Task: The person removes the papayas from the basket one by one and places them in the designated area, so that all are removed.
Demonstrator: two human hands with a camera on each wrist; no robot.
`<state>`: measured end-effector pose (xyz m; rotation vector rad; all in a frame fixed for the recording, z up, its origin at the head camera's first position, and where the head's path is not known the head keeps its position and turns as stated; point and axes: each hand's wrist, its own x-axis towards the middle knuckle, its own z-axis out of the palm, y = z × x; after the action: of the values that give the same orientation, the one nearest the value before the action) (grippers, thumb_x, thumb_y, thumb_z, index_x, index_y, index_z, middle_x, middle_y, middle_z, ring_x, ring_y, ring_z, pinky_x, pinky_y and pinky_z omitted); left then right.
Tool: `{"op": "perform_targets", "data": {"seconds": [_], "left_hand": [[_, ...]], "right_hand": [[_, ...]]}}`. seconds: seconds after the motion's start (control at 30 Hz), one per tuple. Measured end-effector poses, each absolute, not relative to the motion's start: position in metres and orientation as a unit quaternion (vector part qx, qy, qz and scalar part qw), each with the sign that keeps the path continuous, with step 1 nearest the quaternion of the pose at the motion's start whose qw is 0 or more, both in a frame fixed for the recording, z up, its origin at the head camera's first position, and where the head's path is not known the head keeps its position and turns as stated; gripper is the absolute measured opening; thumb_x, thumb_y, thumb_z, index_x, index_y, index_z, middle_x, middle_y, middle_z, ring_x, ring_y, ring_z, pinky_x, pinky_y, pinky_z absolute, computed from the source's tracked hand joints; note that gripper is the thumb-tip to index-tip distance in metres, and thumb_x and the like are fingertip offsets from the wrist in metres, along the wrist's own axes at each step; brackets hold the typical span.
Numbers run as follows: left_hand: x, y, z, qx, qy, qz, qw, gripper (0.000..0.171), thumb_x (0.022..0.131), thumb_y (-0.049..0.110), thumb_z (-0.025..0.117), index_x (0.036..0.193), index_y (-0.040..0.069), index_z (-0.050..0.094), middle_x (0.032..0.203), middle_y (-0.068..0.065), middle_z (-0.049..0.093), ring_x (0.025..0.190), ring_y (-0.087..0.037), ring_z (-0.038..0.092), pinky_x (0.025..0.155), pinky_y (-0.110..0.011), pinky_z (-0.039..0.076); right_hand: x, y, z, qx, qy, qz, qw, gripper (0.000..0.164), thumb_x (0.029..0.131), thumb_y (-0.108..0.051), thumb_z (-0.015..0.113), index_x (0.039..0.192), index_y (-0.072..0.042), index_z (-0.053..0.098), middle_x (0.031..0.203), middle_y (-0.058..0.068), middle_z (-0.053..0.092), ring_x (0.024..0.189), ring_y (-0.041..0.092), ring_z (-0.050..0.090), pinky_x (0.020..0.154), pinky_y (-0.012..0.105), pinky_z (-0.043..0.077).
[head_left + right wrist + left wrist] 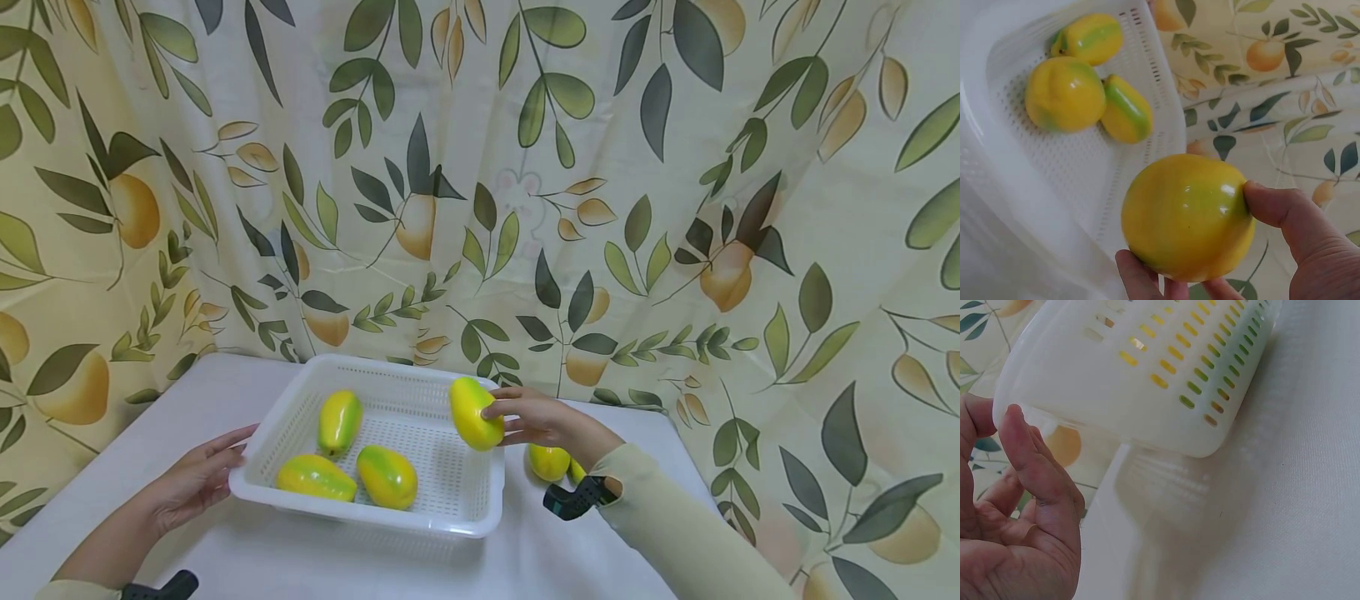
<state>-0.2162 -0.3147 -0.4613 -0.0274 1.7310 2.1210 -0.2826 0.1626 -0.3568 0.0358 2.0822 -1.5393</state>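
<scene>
A white perforated plastic basket [431,523] stands on the white-covered table, with three yellow-green mangoes, one of them a mango [386,477] near its middle, lying inside. My left hand [198,475] pinches the basket's left rim between thumb and fingers, as the left wrist view shows close up. Over the basket's right end, my right hand [536,419] holds another mango [1188,215], thumb on one side and fingertips on the other. That held mango is at rim height or above, apart from those in the basket.
On the table right of the basket, partly hidden by my right wrist, lies a yellow mango [549,462] with another yellow piece beside it. A leaf-and-fruit patterned curtain [480,208] hangs close behind the table [247,550] and around both sides.
</scene>
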Motion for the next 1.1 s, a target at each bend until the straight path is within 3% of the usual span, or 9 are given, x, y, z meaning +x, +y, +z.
{"op": "perform_targets", "data": {"seconds": [0.5, 1.1], "left_hand": [[-0.216, -0.316, -0.462, 0.006, 0.612, 0.764, 0.205, 0.038, 0.100, 0.010, 0.052, 0.106, 0.045, 0.065, 0.107, 0.013, 0.068, 0.099, -0.018, 0.071, 0.088, -0.036, 0.058], [-0.218, -0.316, -0.461, -0.001, 0.617, 0.759, 0.206, 0.038, 0.099, 0.011, 0.053, 0.107, 0.046, 0.065, 0.109, 0.012, 0.067, 0.101, -0.020, 0.071, 0.090, -0.037, 0.058]], "right_hand": [[-0.282, 0.192, -0.350, 0.008, 0.772, -0.574, 0.273, 0.070, 0.089, -0.016, 0.067, 0.149, -0.003, 0.034, 0.141, 0.020, 0.043, 0.124, 0.039, 0.052, 0.099, 0.048, 0.052], [-0.280, 0.232, -0.348, 0.040, 0.759, -0.598, 0.253, 0.073, 0.091, -0.015, 0.065, 0.153, -0.005, 0.028, 0.141, 0.020, 0.042, 0.119, 0.037, 0.055, 0.101, 0.049, 0.051]]}}
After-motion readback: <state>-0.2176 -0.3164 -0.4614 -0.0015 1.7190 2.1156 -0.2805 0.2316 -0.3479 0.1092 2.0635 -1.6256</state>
